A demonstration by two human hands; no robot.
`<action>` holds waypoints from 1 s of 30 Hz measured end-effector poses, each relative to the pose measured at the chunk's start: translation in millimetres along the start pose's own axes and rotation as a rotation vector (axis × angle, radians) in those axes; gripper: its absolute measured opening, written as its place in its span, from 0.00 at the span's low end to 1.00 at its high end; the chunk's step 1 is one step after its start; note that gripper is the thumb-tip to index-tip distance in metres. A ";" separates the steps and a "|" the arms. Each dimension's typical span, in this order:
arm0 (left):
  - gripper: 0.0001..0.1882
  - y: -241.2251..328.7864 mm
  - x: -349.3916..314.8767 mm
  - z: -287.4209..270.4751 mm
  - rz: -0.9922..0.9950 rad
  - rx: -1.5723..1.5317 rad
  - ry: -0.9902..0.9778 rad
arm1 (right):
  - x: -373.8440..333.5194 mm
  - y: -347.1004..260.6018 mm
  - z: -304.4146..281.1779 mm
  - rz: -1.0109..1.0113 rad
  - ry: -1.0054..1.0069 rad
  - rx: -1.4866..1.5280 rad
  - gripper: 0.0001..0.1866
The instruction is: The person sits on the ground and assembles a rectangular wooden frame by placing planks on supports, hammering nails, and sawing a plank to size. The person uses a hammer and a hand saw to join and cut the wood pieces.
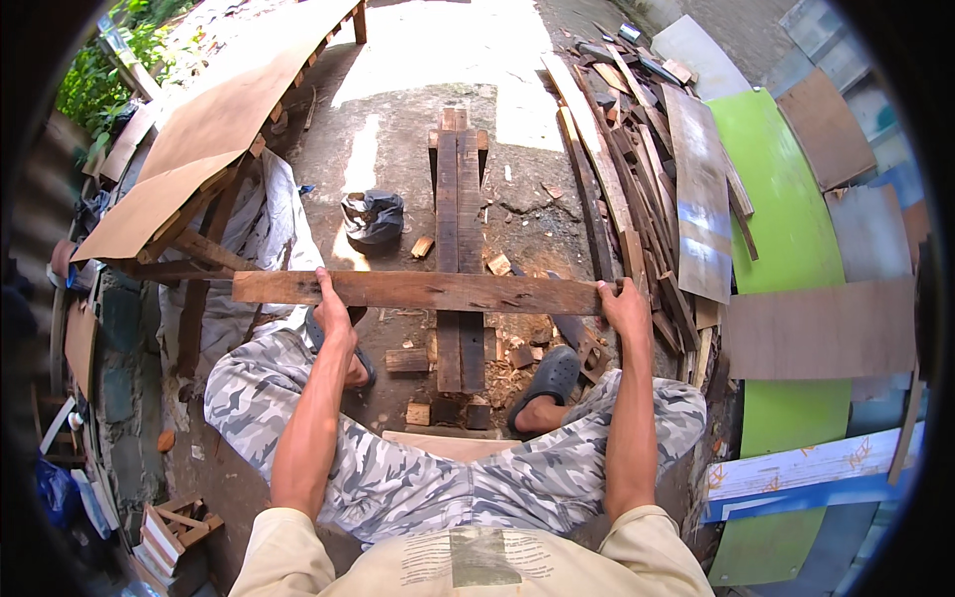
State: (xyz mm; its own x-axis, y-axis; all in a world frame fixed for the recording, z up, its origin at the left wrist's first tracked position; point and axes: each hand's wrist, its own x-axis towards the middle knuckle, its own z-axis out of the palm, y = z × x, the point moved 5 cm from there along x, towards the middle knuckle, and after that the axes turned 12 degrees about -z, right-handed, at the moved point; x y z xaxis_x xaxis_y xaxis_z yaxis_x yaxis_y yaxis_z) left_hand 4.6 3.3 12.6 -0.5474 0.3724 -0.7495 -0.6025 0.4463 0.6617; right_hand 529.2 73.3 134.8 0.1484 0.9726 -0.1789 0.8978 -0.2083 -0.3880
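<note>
Both hands are closed on one wooden board: the left hand (336, 316) clasps it a little in from its left end, the thumb on its near face, and the right hand (627, 310) pinches its right end between thumb and fingers. The wooden board (398, 291) lies crosswise in front of the person, over the near part of a narrow bench (448, 219) — whether it touches the bench top I cannot tell. Nearest are a pale shirt (438, 567) and camouflage trousers (448, 493), knees spread wide, with a dark clog (550, 383) on the foot to the right. Short wood offcuts (407, 360) and chips lie around the bench's near end. Beyond the board, the bench runs straight away from the person, a dark bag (373, 217) on the ground to its left. Farther along on the right lies a heap of long wood strips (647, 179), a bright green panel (786, 189) beside it; on the left, a brown sheet (214, 114) rests on a wooden frame — and strong sunlight whitens the ground (428, 60) at the far end.
</note>
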 end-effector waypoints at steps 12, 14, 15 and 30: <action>0.53 5.4 -3.0 1.2 0.087 0.043 0.109 | -17.0 -64.3 28.4 -0.525 -0.213 -0.211 0.52; 0.51 7.3 -5.5 0.1 0.092 0.033 0.108 | -20.6 -80.2 44.3 -0.535 -0.330 -0.271 0.62; 0.51 7.6 -9.8 2.7 0.087 0.058 0.125 | -19.5 -81.8 48.5 -0.532 -0.341 -0.277 0.62; 0.33 -10.7 9.7 9.7 0.008 -0.227 -0.209 | -19.7 -99.9 63.1 -0.692 -0.283 -0.265 0.44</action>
State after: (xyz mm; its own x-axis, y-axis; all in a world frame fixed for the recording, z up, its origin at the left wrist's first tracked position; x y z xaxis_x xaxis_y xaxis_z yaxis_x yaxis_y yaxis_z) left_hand 11.4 10.0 -1.9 -0.4357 0.5452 -0.7162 -0.7259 0.2576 0.6377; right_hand 410.4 68.5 119.9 -0.5582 0.8020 -0.2125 0.8220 0.4998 -0.2728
